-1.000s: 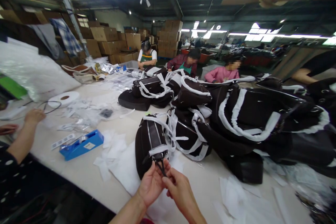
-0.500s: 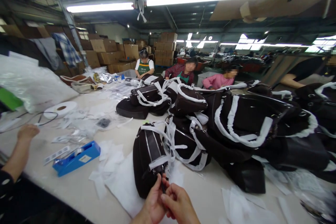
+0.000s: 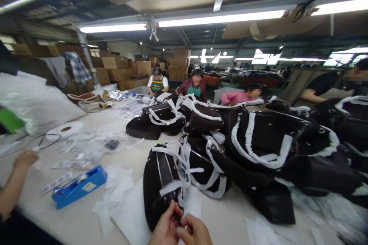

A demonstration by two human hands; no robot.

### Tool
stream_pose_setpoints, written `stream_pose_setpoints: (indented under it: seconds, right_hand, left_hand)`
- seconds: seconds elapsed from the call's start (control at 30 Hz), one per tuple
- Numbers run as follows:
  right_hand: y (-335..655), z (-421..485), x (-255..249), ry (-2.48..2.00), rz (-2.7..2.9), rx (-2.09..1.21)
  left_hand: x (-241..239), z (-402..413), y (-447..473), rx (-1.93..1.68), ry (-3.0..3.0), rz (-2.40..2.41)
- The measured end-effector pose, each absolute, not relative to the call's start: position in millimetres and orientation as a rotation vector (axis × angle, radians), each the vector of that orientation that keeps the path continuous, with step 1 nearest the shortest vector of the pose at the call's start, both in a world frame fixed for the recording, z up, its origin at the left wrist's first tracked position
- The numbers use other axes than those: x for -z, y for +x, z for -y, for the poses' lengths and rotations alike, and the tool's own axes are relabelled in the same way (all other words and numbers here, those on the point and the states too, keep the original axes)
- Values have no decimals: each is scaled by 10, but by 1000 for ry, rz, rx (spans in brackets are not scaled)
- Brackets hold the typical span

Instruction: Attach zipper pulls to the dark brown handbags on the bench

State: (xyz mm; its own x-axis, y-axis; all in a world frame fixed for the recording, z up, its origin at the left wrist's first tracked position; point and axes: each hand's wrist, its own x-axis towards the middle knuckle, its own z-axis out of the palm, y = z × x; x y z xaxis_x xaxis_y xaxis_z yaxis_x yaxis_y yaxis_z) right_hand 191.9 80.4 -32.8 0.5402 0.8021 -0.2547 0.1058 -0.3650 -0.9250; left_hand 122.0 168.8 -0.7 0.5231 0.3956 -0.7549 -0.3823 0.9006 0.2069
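A small black bag (image 3: 153, 183) with white-wrapped handles lies before me on the table. At its near end, my left hand (image 3: 167, 224) pinches a narrow dark strip, perhaps a strap end, between thumb and fingers. My right hand (image 3: 195, 231) is closed on the lower end of the same strip, close beside the left. Fingers cover most of the strip, so its exact kind is hidden. Just behind, another black bag (image 3: 198, 168) with wrapped handles touches the first.
A heap of black bags (image 3: 264, 134) fills the right side. On the left are a blue tape dispenser (image 3: 82, 189), a white roll (image 3: 64, 130) and a co-worker's hand (image 3: 25, 159). White paper sheets (image 3: 126, 214) lie under the bag. Several people work across the table.
The view has tilted up slightly, so things sit lower in the picture. Both hands stay at the bag's near end on the dark strip. The co-worker's arm at left has shifted slightly.
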Motion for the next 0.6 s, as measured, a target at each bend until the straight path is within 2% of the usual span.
stream_pose_setpoints:
  seconds: [0.17,0.37,0.6]
  right_hand:
    - [1853,-728,-41,-1884,705,-787]
    - [1857,-710,-42,-1805,633,-841]
    - [1820,-724,-158,-1882,562,-778]
  left_hand:
    - [6,-1676,1114,-424,70,-776]
    - [308,-1743,957,-350,190,-575]
    - [316,-1758,1029,-349,435,-692]
